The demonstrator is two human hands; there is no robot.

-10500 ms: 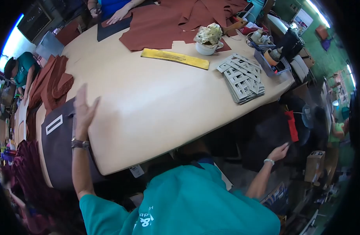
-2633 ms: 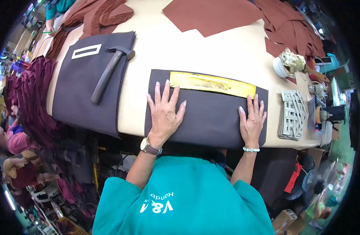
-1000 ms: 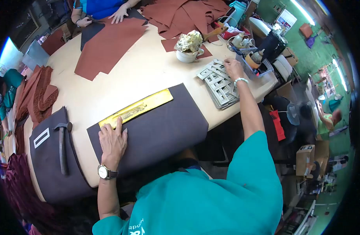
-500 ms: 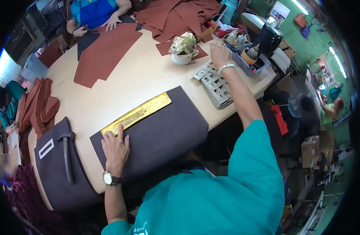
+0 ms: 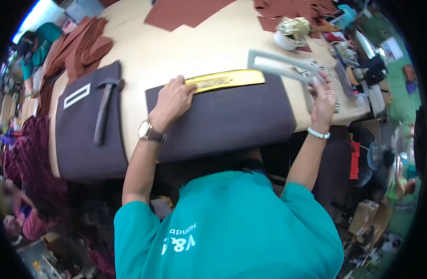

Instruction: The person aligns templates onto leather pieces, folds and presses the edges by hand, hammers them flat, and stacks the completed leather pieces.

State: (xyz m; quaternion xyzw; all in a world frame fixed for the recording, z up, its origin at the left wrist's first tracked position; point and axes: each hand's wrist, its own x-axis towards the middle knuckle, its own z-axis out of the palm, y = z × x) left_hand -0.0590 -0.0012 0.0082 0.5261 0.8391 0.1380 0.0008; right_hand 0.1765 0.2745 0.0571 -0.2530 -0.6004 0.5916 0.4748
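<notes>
A dark sheet point(image 5: 227, 121) lies on the table with a yellow bar point(image 5: 232, 80) along its far edge. My left hand point(image 5: 173, 101) is at the bar's left end, fingers closed around it. Raised over the sheet's right end, my right hand point(image 5: 324, 97) pinches a pale rectangular frame point(image 5: 278, 63) by its right end. Behind that hand is a stack of grey slotted pieces point(image 5: 336, 104), partly hidden. To the left, a hammer point(image 5: 103, 114) rests on another dark sheet point(image 5: 85, 153), beside a white rectangular frame point(image 5: 77, 96).
Brown sheets point(image 5: 185, 11) lie at the table's far side. A white cup point(image 5: 288, 42) holding a crumpled lump stands at the back right, near a bin of bottles point(image 5: 353, 74). Another person point(image 5: 39, 46) is at the far left, by draped brown material point(image 5: 81, 51).
My right hand has come back from beside the bin and now holds the pale frame. My left fingers have closed on the yellow bar's end. The view has shifted.
</notes>
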